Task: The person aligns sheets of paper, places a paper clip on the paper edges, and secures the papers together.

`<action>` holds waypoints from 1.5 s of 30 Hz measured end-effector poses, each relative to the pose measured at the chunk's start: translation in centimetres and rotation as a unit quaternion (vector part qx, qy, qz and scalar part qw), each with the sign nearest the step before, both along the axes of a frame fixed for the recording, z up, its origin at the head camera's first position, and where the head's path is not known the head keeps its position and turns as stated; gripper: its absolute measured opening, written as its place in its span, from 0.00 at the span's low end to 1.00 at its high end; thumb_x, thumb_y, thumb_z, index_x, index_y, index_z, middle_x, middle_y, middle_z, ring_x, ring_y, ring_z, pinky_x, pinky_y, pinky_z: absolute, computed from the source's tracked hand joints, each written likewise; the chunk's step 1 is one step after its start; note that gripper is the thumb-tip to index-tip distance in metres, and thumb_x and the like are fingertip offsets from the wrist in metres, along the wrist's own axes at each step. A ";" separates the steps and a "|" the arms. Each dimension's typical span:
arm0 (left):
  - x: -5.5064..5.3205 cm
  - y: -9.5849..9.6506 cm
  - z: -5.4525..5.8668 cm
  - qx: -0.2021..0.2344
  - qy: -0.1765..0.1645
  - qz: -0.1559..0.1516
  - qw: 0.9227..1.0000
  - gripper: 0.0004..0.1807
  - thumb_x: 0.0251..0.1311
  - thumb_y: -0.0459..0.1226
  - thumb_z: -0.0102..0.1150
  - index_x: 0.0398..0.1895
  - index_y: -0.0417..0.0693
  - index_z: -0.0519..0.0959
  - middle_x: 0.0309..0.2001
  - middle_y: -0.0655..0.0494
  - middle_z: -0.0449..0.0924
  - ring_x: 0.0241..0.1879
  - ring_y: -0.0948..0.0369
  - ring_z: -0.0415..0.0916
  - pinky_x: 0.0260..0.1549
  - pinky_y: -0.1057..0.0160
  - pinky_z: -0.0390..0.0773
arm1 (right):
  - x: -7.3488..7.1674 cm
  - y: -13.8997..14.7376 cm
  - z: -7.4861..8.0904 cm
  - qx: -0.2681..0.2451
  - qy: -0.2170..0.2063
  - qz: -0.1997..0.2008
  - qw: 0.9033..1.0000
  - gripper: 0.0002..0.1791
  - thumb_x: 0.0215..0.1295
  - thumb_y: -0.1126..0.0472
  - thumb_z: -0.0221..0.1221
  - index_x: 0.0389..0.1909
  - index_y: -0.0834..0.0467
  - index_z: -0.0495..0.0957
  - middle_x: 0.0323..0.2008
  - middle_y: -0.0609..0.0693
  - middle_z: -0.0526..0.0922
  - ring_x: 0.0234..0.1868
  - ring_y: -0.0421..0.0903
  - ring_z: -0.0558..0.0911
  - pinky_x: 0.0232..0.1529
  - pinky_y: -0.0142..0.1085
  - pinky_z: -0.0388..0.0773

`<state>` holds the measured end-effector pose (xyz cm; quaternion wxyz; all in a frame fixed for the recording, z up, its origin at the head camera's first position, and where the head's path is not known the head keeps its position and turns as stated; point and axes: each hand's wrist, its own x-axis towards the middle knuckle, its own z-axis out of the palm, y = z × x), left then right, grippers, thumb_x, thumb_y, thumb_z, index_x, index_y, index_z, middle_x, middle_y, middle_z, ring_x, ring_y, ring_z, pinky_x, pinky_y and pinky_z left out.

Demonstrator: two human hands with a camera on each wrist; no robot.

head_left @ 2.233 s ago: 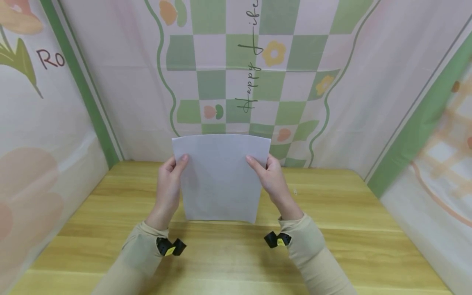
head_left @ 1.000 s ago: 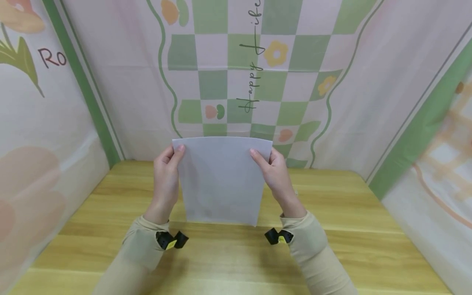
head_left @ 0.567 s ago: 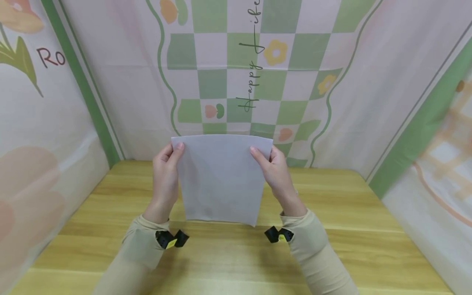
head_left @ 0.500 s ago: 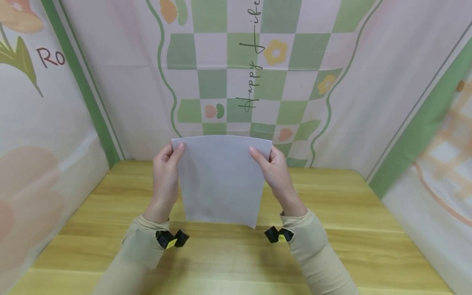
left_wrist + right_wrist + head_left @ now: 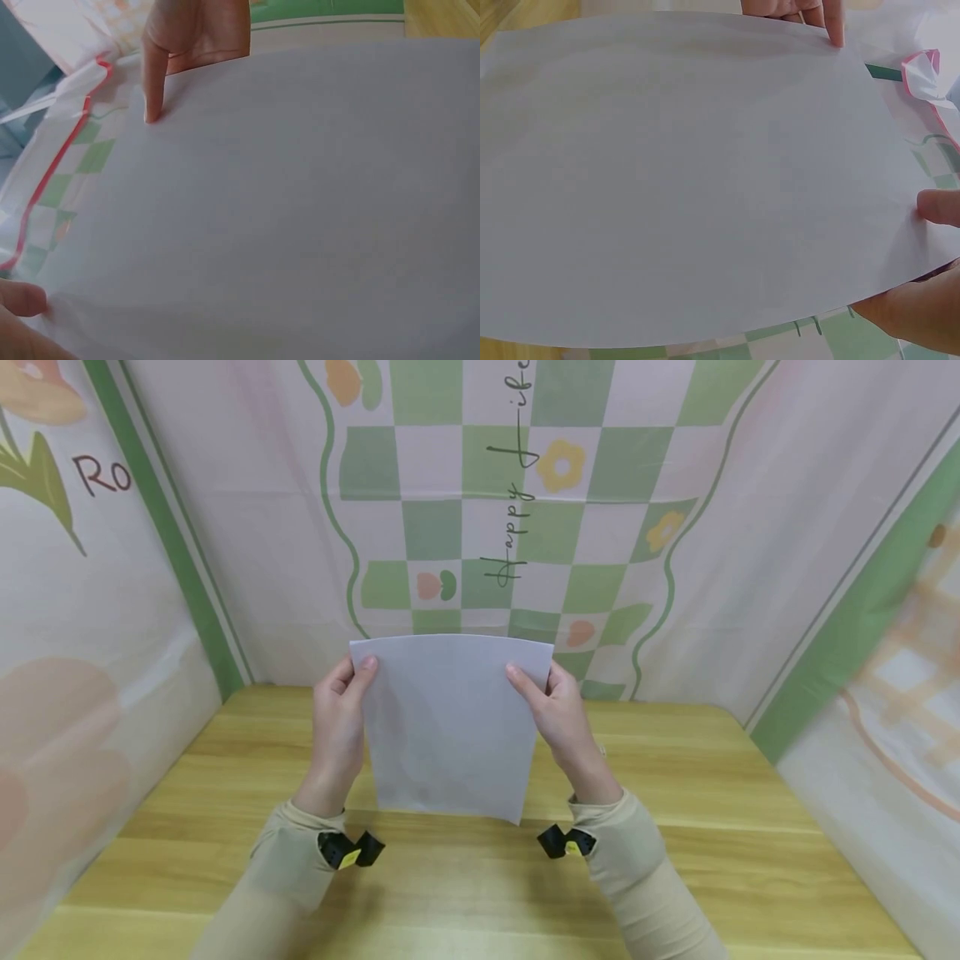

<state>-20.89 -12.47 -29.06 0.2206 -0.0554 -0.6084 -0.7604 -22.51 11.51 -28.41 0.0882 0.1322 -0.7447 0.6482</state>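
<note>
A blank white sheet of paper (image 5: 448,735) is held up over the table, its upper edge bowed slightly. My left hand (image 5: 339,722) pinches it near the upper left corner, thumb on the side facing me and fingers behind. On the opposite edge my right hand (image 5: 558,714) grips the paper the same way. In the left wrist view the paper (image 5: 277,202) fills most of the frame, with the right hand (image 5: 199,37) at its far edge. The right wrist view shows the right thumb (image 5: 939,207) pressing on the sheet. Whether it is one sheet or several, I cannot tell.
The wooden table (image 5: 465,893) spreads below the hands. A small pale bit (image 5: 603,750) lies beside the right wrist. Behind stands a curtain (image 5: 495,527) with green checks and flowers, and printed cloth hangs on both sides. Small black cameras (image 5: 351,849) sit on both wrists.
Since the earliest frame both hands have shifted slightly up and outward along the paper's edges. In the last half second they have barely moved, dipping a little. The paper stays held throughout.
</note>
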 end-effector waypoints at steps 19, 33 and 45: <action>0.2 0.0 0.3 0.002 0.003 0.006 1.000 0.15 0.67 0.38 0.53 0.47 0.34 0.77 0.36 0.62 0.81 0.39 0.63 0.73 0.45 0.64 0.69 | 0.3 -0.1 0.6 0.008 0.004 0.007 1.000 0.17 0.69 0.54 0.54 0.52 0.61 0.72 0.46 0.55 0.79 0.43 0.43 0.80 0.44 0.35 0.77; 0.3 -0.2 -1.0 0.003 -0.023 -0.003 1.000 0.17 0.66 0.37 0.53 0.53 0.35 0.75 0.37 0.64 0.81 0.42 0.62 0.74 0.46 0.65 0.69 | 0.2 0.0 -0.7 0.006 -0.032 0.000 0.999 0.20 0.68 0.54 0.56 0.56 0.61 0.70 0.50 0.57 0.78 0.46 0.45 0.78 0.46 0.36 0.75; 0.3 -0.1 -1.7 -0.013 -0.043 0.007 0.999 0.17 0.65 0.35 0.55 0.55 0.36 0.75 0.39 0.62 0.81 0.43 0.63 0.75 0.46 0.66 0.70 | 0.4 -0.2 -1.4 0.007 -0.041 -0.002 0.999 0.19 0.68 0.57 0.56 0.55 0.62 0.71 0.50 0.60 0.79 0.45 0.45 0.80 0.45 0.37 0.76</action>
